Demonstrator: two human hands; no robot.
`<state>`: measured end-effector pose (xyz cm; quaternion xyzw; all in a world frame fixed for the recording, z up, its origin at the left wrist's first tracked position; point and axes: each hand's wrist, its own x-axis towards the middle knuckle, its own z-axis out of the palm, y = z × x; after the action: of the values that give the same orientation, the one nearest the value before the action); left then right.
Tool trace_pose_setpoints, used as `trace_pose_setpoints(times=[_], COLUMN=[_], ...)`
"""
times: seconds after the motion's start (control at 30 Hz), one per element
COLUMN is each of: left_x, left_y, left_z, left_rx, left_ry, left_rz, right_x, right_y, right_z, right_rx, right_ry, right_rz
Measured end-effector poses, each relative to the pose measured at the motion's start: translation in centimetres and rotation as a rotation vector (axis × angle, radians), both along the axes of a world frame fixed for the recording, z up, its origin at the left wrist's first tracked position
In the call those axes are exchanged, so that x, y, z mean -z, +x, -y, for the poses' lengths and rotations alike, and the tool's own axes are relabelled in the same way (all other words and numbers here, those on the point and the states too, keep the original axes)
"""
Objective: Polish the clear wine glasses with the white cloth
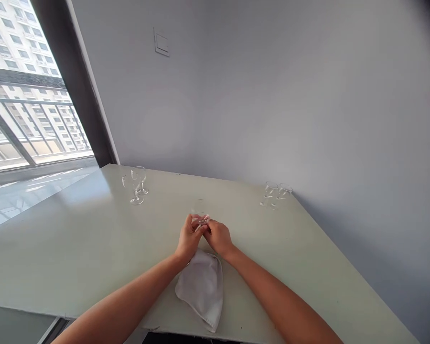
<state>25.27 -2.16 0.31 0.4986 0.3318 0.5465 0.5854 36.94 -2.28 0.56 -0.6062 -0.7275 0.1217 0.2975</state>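
Near the middle of the table, my left hand (189, 237) and my right hand (218, 236) meet around a small clear glass (200, 219). Its rim side points away from me, and the fingers of both hands are closed on its near part. A white cloth (203, 285) lies just below my hands, reaching toward the table's front edge. How much of the cloth sits under my left wrist is hidden.
Two stemmed glasses (136, 187) stand at the back left of the pale table (93, 248). Another pair of clear glasses (275, 192) is at the back right, near the wall (308, 119). A window (28, 95) is at the far left.
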Motion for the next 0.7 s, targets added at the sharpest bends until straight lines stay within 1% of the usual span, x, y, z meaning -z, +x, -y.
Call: trace_pose_setpoints(times=[0.07,0.17,0.23,0.33,0.4,0.47,0.7], left_x=[1.2,2.6,3.0,2.8,2.5,2.4,3.0], left_y=[0.1,0.2,0.3,0.3,0.2,0.2,0.3], left_z=[-0.4,-0.9,-1.1,-1.1,-1.0,-0.9,-1.1], left_rx=[-0.013,-0.012,0.012,0.008,0.004,0.005,0.010], left_ry=[-0.023,-0.078,-0.081,-0.068,-0.065,-0.065,-0.044], left_rz=[-0.094,-0.215,-0.241,-0.278,-0.293,-0.292,-0.276], right_x=[0.4,0.6,0.6,0.8,1.0,1.3,2.1], right_y=[1.9,6.3,9.5,13.3,14.9,15.9,17.4], right_z=[-1.4,-3.9,-5.5,-7.5,-8.5,-9.4,-11.6], right_rx=[0.138,0.386,0.506,0.644,0.700,0.736,0.793], right_ry=[-0.084,-0.132,-0.154,-0.206,-0.231,-0.248,-0.266], right_rz=[-0.021,-0.019,0.005,0.034,0.044,0.049,0.042])
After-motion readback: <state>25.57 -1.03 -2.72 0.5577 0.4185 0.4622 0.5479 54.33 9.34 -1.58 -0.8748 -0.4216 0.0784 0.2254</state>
